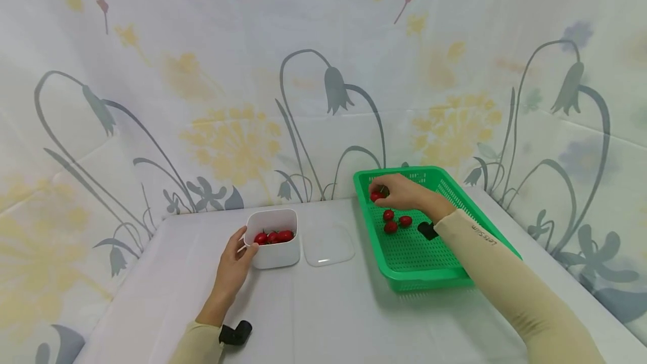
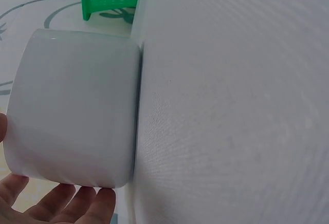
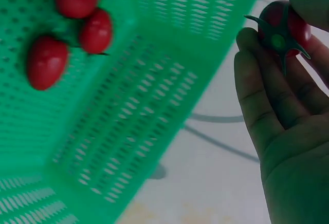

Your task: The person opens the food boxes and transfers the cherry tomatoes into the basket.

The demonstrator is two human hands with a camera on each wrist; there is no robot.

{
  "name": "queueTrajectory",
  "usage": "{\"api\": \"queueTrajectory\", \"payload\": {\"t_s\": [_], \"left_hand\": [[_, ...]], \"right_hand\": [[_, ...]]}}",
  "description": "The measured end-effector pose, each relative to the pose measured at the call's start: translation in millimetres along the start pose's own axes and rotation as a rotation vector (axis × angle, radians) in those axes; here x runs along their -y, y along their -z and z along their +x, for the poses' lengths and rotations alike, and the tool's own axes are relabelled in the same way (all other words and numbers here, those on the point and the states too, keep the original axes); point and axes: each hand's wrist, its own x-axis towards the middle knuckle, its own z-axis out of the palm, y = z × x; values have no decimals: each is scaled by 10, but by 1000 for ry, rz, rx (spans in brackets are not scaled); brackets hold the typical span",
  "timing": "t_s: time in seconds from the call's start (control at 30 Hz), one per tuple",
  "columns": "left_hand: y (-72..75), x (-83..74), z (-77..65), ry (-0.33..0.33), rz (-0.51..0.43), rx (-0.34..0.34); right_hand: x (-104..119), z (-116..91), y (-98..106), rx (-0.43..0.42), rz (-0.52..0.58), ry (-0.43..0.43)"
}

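A white square container [image 1: 276, 256] stands on the table with several red cherry tomatoes [image 1: 273, 237] inside. My left hand [image 1: 236, 265] holds its left front corner, thumb at the rim. In the left wrist view, the fingertips [image 2: 104, 203] touch the container's side. My right hand [image 1: 401, 191] is over the far left part of the green basket [image 1: 429, 282]. Between thumb and fingers it pinches a cherry tomato [image 3: 299, 27], its green stem end showing in the right wrist view. Three more tomatoes [image 1: 391, 227] lie on the basket floor.
A translucent lid [image 1: 328, 247] lies flat on the white table [image 1: 323, 319] between the container and the basket. Behind the table hangs a flower-printed cloth [image 1: 313, 117], which also runs along both sides.
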Motion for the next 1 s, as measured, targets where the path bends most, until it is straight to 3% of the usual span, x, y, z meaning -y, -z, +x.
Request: {"api": "queueTrajectory", "payload": {"t_s": [0.33,0.57,0.77,1.0], "left_hand": [[-5,-23,-15,-8,-3,-2],[0,-27,-25,-8,-3,-4],[5,-4,-12,-9,12,-13],[-7,0,-3,-19,7,-12]], "right_hand": [[-197,-35,-49,52,-54,-89],[-290,-3,-177,140,-75,-125],[-283,27,-278,214,-122,-137],[-267,22,-280,225,-144,-131]]}}
